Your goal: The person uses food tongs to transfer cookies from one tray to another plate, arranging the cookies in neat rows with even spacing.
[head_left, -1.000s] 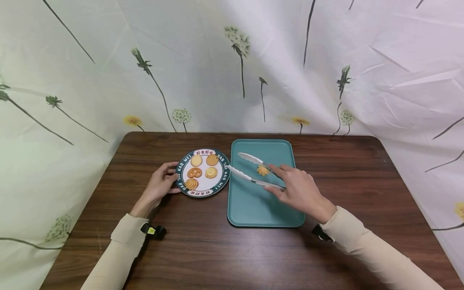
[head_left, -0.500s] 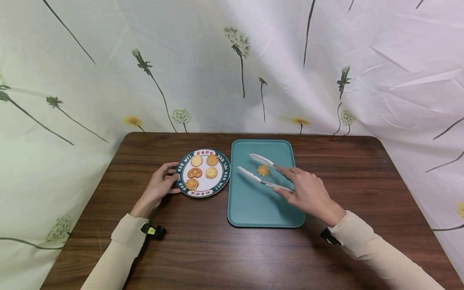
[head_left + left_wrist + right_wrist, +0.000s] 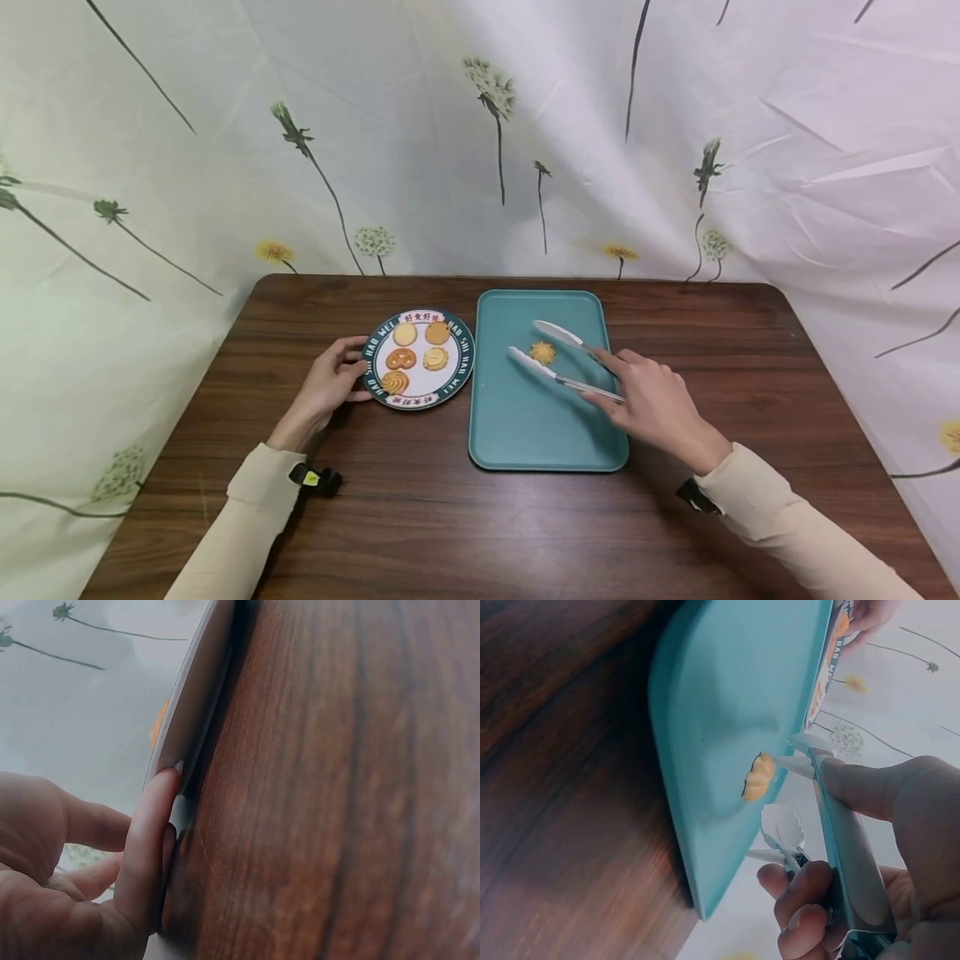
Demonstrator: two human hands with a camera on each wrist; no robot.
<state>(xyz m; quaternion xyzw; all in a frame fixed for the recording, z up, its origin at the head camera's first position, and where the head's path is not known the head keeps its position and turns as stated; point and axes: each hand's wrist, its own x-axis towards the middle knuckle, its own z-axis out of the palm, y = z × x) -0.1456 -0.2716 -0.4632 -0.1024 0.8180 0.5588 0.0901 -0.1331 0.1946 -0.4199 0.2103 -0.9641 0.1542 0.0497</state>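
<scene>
My left hand [image 3: 327, 382] holds the left rim of a round plate [image 3: 431, 387] with a dark green lettered border. Several cookies lie on it, among them a pretzel-shaped cookie [image 3: 401, 358] and a swirled one [image 3: 394, 382]. In the left wrist view, fingers touch the edge of the plate [image 3: 191, 697]. My right hand [image 3: 660, 408] grips metal tongs [image 3: 534, 364] with pale scalloped tips, spread apart above a teal tray [image 3: 536, 437]. A flower-shaped cookie [image 3: 542, 352] lies on the tray between the tong arms; in the right wrist view the cookie [image 3: 758, 778] appears clear of the tips.
Plate and tray stand side by side on a dark wooden table [image 3: 420, 517], the tray to the right. A white cloth [image 3: 420, 125] printed with dandelions hangs behind the table and at its sides.
My right hand has drawn the tongs to the right, from near the plate's edge to around the tray's cookie. My left hand stays at the plate, and the cookies keep their places.
</scene>
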